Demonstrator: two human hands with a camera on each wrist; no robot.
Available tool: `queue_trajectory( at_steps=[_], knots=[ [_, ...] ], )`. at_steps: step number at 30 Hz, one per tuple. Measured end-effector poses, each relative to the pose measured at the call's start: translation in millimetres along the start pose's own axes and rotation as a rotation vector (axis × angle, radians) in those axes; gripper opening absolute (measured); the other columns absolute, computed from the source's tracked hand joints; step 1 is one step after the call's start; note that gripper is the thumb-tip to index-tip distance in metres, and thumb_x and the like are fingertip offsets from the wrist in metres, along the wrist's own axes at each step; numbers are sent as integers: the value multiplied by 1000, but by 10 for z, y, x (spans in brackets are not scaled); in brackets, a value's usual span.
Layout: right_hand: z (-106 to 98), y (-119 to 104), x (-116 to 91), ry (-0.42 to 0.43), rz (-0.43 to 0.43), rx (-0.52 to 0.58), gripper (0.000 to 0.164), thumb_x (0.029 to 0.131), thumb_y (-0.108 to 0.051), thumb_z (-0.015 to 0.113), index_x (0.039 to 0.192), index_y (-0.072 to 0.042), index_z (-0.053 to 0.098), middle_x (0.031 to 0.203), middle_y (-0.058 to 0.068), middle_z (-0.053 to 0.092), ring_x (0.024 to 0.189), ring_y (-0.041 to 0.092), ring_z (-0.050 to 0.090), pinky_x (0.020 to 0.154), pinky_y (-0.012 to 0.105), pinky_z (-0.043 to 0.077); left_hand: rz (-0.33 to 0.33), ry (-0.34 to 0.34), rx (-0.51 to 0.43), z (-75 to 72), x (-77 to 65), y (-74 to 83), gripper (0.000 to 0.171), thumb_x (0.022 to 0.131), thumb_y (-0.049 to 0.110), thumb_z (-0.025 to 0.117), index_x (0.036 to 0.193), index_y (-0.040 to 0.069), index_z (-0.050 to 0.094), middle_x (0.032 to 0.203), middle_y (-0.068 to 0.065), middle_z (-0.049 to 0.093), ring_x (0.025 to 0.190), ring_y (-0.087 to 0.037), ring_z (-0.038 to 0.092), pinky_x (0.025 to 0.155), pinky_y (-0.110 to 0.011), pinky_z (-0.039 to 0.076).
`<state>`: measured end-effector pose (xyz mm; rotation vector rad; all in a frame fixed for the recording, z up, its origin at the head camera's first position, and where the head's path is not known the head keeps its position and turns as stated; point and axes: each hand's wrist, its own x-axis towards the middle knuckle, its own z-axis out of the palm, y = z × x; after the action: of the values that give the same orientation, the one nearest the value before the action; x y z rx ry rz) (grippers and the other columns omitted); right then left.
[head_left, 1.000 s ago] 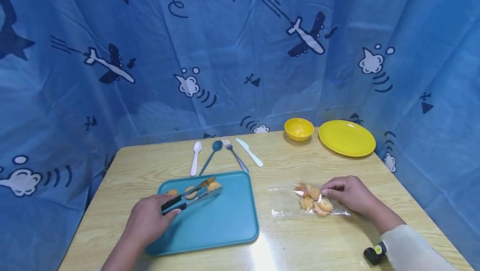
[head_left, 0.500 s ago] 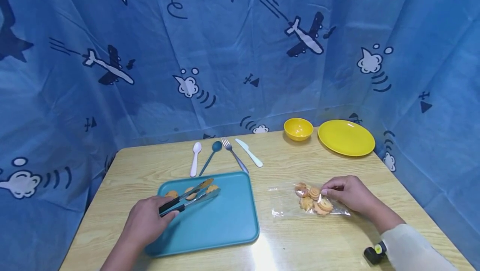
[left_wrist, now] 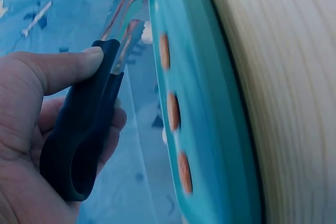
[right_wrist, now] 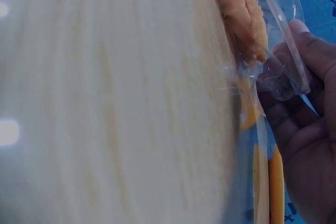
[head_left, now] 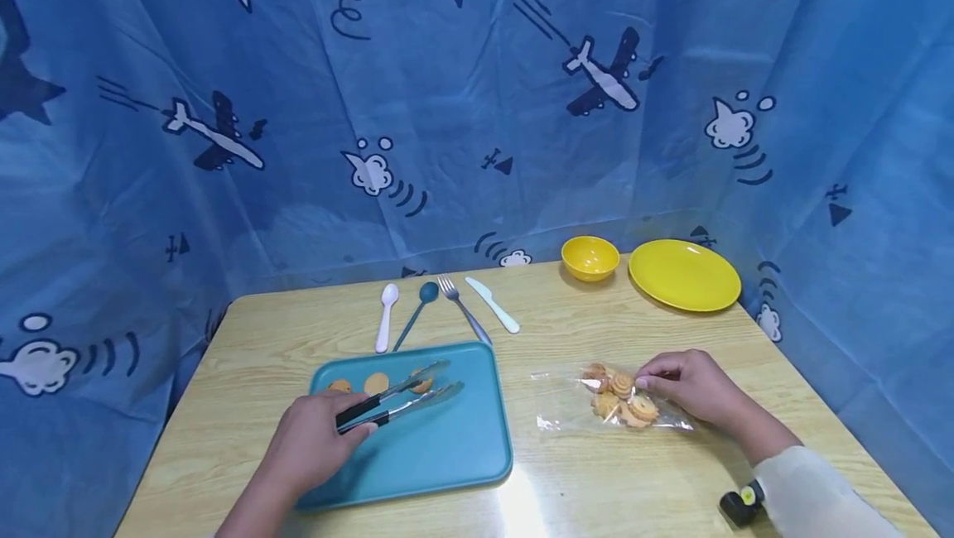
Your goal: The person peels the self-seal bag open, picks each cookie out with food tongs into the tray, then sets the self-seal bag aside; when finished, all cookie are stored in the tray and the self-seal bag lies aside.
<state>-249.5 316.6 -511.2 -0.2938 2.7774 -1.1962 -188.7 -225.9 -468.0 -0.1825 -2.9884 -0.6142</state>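
Note:
In the head view my left hand (head_left: 316, 447) grips black-handled metal tongs (left_wrist: 84, 114) over the teal tray (head_left: 440, 451). The tips of the tongs stand apart with nothing between them, near the right one of three round cookies. That cookie (head_left: 421, 383), a middle one (head_left: 376, 383) and a left one (head_left: 340, 386) lie in a row along the tray's back side. On the table to the right, my right hand (head_left: 693, 389) pinches the end of a clear plastic bag (head_left: 557, 399). Several cookies (head_left: 620, 387) are inside it, and the right wrist view shows the film between thumb and fingers.
Behind the tray lie a white spoon (head_left: 386, 314), a teal spoon (head_left: 416, 314), a fork (head_left: 465, 310) and a pale knife (head_left: 493, 306). A yellow bowl (head_left: 590, 259) and a yellow plate (head_left: 684, 276) stand at the back right, before a blue curtain (head_left: 462, 108).
The tongs, with tips around the right cookie a second ago, have come away from it and shifted right and nearer; the cookie stays on the tray. My right hand and the bag have hardly moved.

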Motion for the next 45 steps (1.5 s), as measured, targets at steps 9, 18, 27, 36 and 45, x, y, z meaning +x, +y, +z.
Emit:
queue_trajectory(
  at_steps=[9,18,27,36,45],
  knots=[
    [15,17,19,-1,4,7,19,92,-39,75,101,-24,81,98,-7,77,92,12,67,81,24,54,145,-54,-38,207,94,448,33,82,34,86,113,22,80,103,6,76,89,-10,66,71,-32,51],
    [29,10,48,-3,2,0,16,92,-38,76,100,-25,81,97,-6,76,90,14,67,79,25,55,258,-98,-39,389,219,685,35,86,36,82,115,18,79,106,2,76,89,-12,66,70,-30,50],
    [35,9,56,4,10,-9,14,91,-36,76,99,-25,81,96,-6,76,90,14,66,80,26,54,296,-126,-29,469,267,868,34,89,38,79,117,18,79,110,2,77,103,-18,71,89,-42,56],
    [28,5,54,-3,-6,-15,15,92,-39,75,98,-26,81,96,-8,76,89,12,67,79,24,54,354,-164,-73,591,380,1092,30,91,37,77,116,21,79,103,5,77,89,-9,66,71,-27,50],
    [31,-13,67,-12,2,-11,13,92,-37,75,98,-26,81,97,-8,76,90,13,67,80,25,55,415,-202,-41,740,478,1299,27,92,36,76,116,23,79,100,7,76,90,-7,65,74,-26,50]
  ],
)
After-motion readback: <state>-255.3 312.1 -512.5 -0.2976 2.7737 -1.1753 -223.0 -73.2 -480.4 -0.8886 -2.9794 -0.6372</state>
